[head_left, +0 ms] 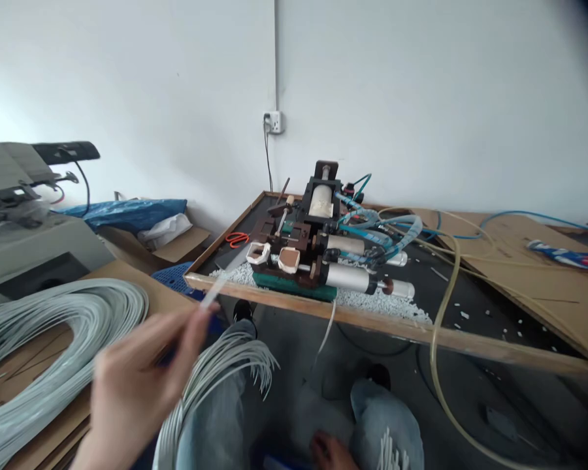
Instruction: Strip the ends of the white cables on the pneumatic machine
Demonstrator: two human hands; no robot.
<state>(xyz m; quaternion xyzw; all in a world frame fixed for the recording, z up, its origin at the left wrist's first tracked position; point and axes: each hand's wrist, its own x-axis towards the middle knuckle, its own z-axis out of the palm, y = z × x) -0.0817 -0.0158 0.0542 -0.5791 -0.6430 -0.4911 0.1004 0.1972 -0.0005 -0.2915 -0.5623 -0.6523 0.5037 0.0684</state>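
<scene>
My left hand [137,378] is raised in front of me, blurred by motion, its fingers pinched on a thin white cable [224,281] whose tip points toward the small pneumatic wire-stripping machine [318,241] on the table. A bundle of white cables [210,372] lies across my left thigh. My right hand [330,452] rests low by my right knee, next to a few short white cable pieces [388,450]; only part of it shows, and its fingers are hard to read.
A large coil of white cable [53,352] lies on cardboard at left. White offcuts [372,301] pile along the wooden table edge [421,333]. Red scissors [236,239], blue and yellow air hoses [441,274], cardboard sheet [543,261], wall socket [274,122], grey machine [24,235] at left.
</scene>
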